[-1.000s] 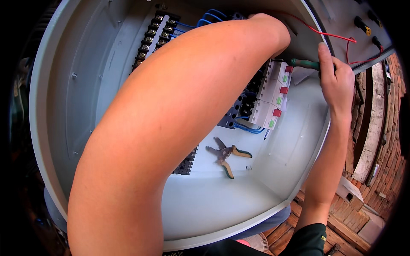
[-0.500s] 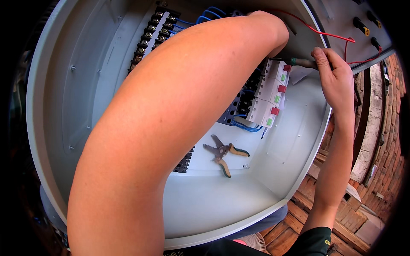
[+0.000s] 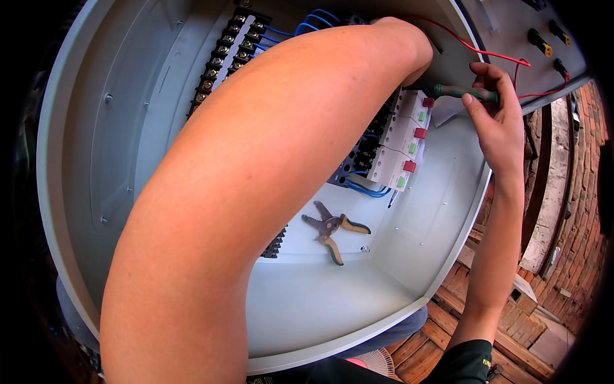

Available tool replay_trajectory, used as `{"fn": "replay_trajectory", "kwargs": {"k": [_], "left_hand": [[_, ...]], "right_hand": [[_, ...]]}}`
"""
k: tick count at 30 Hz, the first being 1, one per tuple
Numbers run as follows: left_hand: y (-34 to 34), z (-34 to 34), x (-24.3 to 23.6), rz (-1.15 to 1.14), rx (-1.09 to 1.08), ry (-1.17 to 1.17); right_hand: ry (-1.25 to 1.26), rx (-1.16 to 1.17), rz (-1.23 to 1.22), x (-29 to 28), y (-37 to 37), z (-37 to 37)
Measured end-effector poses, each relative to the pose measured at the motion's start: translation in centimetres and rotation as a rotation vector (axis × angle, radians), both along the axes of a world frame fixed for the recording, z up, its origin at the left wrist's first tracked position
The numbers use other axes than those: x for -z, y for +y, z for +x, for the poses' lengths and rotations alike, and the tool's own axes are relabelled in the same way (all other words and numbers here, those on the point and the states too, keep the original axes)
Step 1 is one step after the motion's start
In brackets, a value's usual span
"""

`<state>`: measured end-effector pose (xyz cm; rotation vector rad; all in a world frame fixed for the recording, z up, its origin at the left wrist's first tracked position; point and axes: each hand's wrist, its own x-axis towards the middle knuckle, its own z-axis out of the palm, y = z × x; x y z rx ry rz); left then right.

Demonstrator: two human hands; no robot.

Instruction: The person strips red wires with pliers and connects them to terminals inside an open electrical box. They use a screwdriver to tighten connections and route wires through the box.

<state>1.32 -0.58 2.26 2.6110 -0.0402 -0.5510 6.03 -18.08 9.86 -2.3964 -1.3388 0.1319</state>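
My right hand grips the dark green handle of a screwdriver between thumb and fingers. The screwdriver lies roughly level, its tip end toward the top of a row of white circuit breakers with red and green parts. My left arm reaches across the grey metal enclosure, and my left hand is bent down behind the breakers' upper end. Its fingers are hidden by the wrist, so what they touch cannot be seen. Blue wires run from the lower end of the breaker row.
Wire strippers with tan and green handles lie spread on the enclosure floor. Black terminal blocks line the left side. At upper right, a red wire leads to the door, with its black and yellow fittings. Bricks and planks lie outside.
My right thumb has dropped below the screwdriver handle and the fingers have shifted round it, showing more of the handle. The left arm has hardly moved.
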Motion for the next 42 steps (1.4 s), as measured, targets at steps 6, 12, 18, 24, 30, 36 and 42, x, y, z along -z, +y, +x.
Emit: {"fn": "replay_trajectory", "kwargs": {"k": [6,12,18,24,30,36,42], "left_hand": [[-0.8,0.6,0.8,-0.005,0.021,-0.022],[-0.7,0.7,0.3,-0.003,0.029,-0.007],[-0.9,1.0,0.7,0.006,0.025,0.003],[-1.1,0.9,0.8,0.021,0.026,-0.024],[-1.2,1.2,1.4,0.046,-0.005,-0.091],[-1.7,2.0,1.6,0.024,0.039,-0.075],[-1.3,1.7,1.4,0.016,0.051,-0.036]], "right_hand": [[-0.068,0.245,-0.290,-0.6,-0.4,0.3],[-0.060,0.123,0.041,0.6,-0.3,-0.5],[-0.144,0.176,-0.124,0.2,-0.6,0.0],[-0.179,0.187,-0.094,0.5,-0.8,0.4],[-0.200,0.150,-0.075,0.7,-0.9,0.9],[-0.185,0.178,-0.100,0.5,-1.2,0.9],[-0.190,0.129,-0.111,0.4,-0.7,0.8]]}}
